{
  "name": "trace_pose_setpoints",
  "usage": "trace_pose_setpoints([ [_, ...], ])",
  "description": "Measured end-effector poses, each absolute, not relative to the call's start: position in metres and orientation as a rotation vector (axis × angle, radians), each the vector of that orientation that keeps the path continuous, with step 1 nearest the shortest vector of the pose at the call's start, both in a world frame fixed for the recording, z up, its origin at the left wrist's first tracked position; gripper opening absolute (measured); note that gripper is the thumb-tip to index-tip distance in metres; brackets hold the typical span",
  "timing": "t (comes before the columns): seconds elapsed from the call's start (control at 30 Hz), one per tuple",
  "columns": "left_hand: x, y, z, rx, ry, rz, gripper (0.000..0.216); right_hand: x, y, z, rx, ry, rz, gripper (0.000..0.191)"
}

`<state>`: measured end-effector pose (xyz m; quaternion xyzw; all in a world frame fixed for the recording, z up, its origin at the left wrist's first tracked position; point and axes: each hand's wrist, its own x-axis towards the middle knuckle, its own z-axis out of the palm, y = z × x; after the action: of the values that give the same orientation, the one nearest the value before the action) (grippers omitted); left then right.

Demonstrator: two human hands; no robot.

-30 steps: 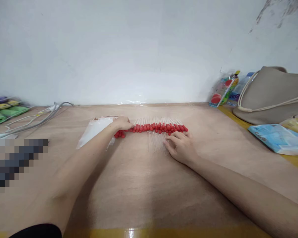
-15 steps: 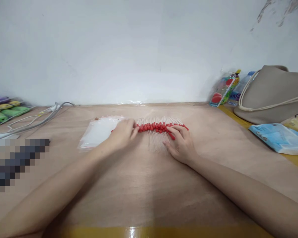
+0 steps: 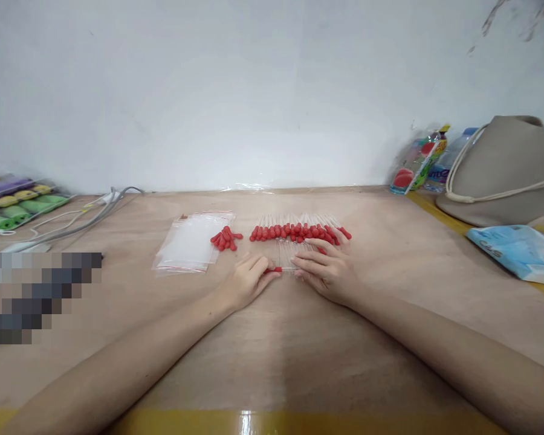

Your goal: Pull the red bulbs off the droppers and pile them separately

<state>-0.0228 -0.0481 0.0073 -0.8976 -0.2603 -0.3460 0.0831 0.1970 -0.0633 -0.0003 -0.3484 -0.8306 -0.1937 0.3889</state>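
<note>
A row of clear glass droppers with red rubber bulbs (image 3: 299, 231) lies across the middle of the wooden table (image 3: 272, 350). A small heap of loose red bulbs (image 3: 225, 238) sits just left of the row. My left hand (image 3: 247, 283) pinches a red bulb at the end of a clear tube (image 3: 285, 266). My right hand (image 3: 324, 273) rests close beside it, fingers closed on the other end of that tube. A stack of clear zip bags (image 3: 191, 243) lies to the left of the bulbs.
Grey cables (image 3: 79, 219) and packs of green and yellow items (image 3: 13, 205) lie at the far left. At the right stand bottles (image 3: 419, 160), a beige bag (image 3: 508, 172) and a blue packet (image 3: 514, 251). A white wall backs the table.
My left hand has come back from the row's left end toward me, and both hands now meet below the row on one tube. A heap of loose bulbs now shows.
</note>
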Motion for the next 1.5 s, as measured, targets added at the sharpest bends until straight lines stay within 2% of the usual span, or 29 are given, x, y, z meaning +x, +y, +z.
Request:
trace_pose_setpoints([
  [0.3, -0.020, -0.048, 0.004, -2.671, -0.686, -1.075, 0.007, 0.191, -0.065, -0.002, -0.844, -2.180, -0.411, 0.015],
  [0.47, -0.015, -0.047, 0.004, -2.702, -0.699, -1.008, 0.024, 0.190, -0.059, -0.012, -0.681, -2.196, -0.314, 0.019],
  [0.63, -0.012, -0.048, 0.006, -2.735, -0.656, -0.957, 0.014, 0.191, -0.057, -0.019, -0.621, -2.186, -0.222, 0.021],
  [1.0, -0.015, -0.052, 0.013, -2.888, -0.714, -0.721, 0.019, 0.195, -0.063, -0.016, -0.542, -2.200, -0.249, 0.026],
  [1.2, -0.038, -0.048, 0.013, -2.840, -0.826, -0.768, 0.019, 0.216, -0.059, -0.013, -0.674, -2.093, -0.258, 0.023],
  [1.33, -0.047, -0.044, 0.011, -2.761, -0.980, -0.855, 0.017, 0.219, -0.058, -0.005, -0.905, -2.009, -0.418, 0.014],
  [1.5, -0.048, -0.031, 0.015, -2.653, -1.176, -1.061, 0.028, 0.211, -0.058, -0.002, -1.111, -1.997, -0.510, 0.024],
])
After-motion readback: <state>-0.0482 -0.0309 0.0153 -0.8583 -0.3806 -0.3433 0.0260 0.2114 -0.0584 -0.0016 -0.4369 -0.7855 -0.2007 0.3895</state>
